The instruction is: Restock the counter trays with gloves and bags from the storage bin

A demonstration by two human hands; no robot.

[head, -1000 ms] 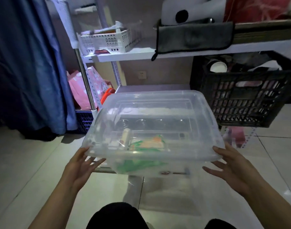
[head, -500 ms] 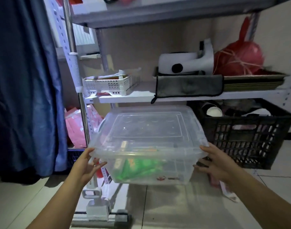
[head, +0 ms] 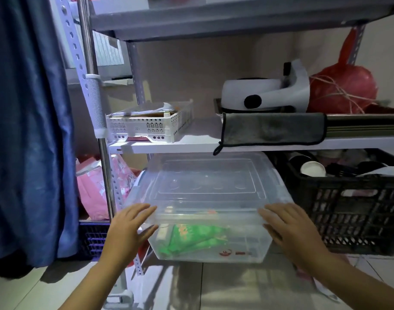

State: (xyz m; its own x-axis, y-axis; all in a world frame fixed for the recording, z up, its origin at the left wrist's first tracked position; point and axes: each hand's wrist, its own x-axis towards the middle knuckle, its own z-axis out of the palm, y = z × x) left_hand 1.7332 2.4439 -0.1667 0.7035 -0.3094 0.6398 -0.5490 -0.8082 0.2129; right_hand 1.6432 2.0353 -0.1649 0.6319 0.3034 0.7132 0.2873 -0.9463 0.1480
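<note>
A clear plastic storage bin [head: 205, 253] with a clear lid [head: 205, 182] sits partly under the white middle shelf [head: 198, 139]. Green packets [head: 191, 239] show through its front wall. My left hand [head: 130, 228] presses flat against the bin's front left corner, fingers straight. At the front right corner my right hand [head: 291, 227] lies flat against the bin in the same way. Neither hand wraps around the rim.
A black crate [head: 352, 211] with paper cups stands right of the bin. A white perforated basket [head: 146, 126], a grey cloth [head: 274, 129], a white appliance and a red bag sit on the shelf above. A metal upright [head: 106, 175], pink bags and a blue curtain [head: 28, 130] are at left.
The bin has gone forward, further under the shelf. Both hands have shifted from its sides to its front corners, fingers flat.
</note>
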